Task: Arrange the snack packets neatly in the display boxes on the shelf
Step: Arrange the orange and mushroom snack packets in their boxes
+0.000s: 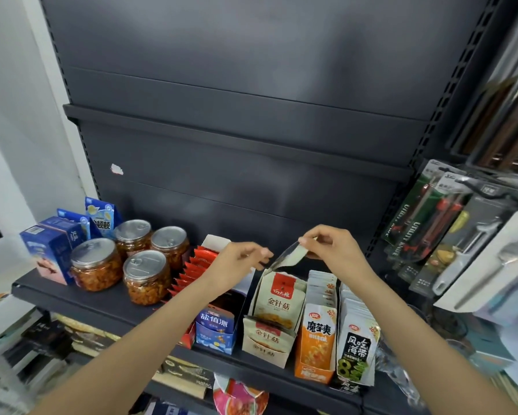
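one head view looks down, close, over the shelf (pixel 81 298).

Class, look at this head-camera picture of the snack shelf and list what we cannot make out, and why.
- Head view: the left hand and forearm cover the box behind the blue box.
- Head view: whether the left fingertips touch the pale packet pinched by the right hand; too blurred.
- Head view: the goods under the shelf are blurred and cut off by the bottom edge.

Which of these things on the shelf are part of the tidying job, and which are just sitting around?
Part of the job:
- cream snack packet, pinched by the right hand and left hand
- cream display box
- orange packets
- black seaweed packets
- red packets

Lying about:
- jars
- blue cartons
- utility knives
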